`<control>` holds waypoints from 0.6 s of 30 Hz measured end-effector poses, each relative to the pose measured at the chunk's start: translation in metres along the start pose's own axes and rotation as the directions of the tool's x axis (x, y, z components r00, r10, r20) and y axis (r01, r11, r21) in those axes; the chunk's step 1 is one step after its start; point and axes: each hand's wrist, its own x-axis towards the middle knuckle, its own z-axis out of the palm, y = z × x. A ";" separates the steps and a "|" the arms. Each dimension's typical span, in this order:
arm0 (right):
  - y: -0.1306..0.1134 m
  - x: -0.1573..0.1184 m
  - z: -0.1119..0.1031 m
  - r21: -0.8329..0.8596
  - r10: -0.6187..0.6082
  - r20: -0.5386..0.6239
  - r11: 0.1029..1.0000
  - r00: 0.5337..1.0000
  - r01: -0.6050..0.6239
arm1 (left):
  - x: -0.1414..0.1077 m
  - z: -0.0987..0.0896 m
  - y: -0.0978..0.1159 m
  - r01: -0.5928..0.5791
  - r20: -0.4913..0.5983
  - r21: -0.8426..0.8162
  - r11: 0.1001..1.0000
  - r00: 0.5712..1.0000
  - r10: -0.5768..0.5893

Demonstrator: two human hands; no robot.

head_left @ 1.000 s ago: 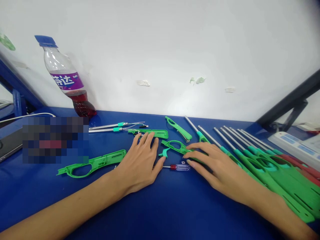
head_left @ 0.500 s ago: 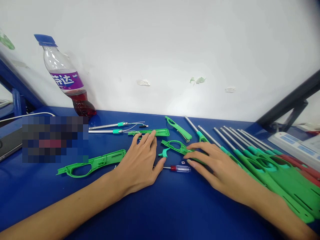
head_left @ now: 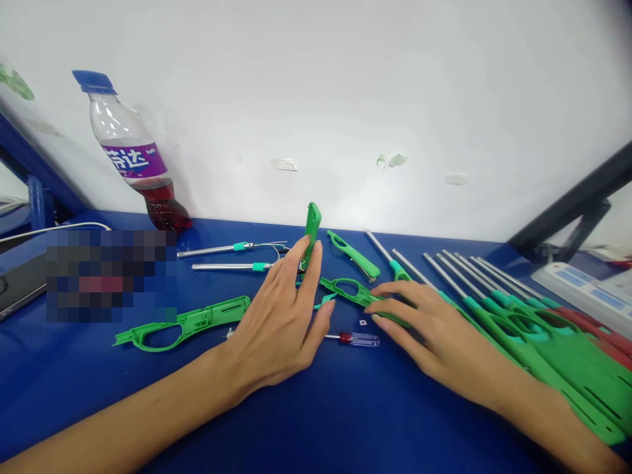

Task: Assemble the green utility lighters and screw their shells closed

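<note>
My left hand (head_left: 281,303) has a green plastic lighter piece (head_left: 312,227) tipped up on end at its fingertips. Its lower end is hidden behind the fingers. Near the left thumb is a small teal trigger (head_left: 324,301). My right hand (head_left: 429,322) spans a green lighter handle half (head_left: 348,287), fingertips on its right part. A screwdriver (head_left: 363,340) with a clear and red handle lies between the hands, beside a tiny white part (head_left: 363,322). Another open handle half (head_left: 197,322) lies left of my left hand. Two metal lighter tubes (head_left: 227,266) with wires lie behind it.
Several long green lighters (head_left: 533,336) and some red ones (head_left: 592,329) lie in a row at the right. Another green lighter piece (head_left: 353,255) lies near the wall. A soda bottle (head_left: 135,158) stands at the back left. A white power strip (head_left: 587,289) is at the far right.
My left hand has raised the green lighter piece from lying flat to nearly upright. The nearer metal tube has shifted right. My right hand has stayed in place.
</note>
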 end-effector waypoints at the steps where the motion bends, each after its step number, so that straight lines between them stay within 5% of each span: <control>1: 0.000 0.000 0.000 -0.001 -0.001 -0.001 1.000 1.000 0.001 | -0.001 0.000 0.000 0.016 -0.006 -0.028 0.999 1.000 -0.016; 11: -0.002 0.000 -0.002 -0.002 -0.011 -0.013 1.000 1.000 0.010 | -0.002 -0.001 -0.005 0.261 -0.052 -0.277 0.925 0.957 -0.286; 18: -0.004 0.001 -0.005 -0.010 0.001 -0.082 1.000 0.997 -0.002 | -0.001 -0.008 -0.002 0.118 -0.206 -0.321 0.940 0.960 -0.191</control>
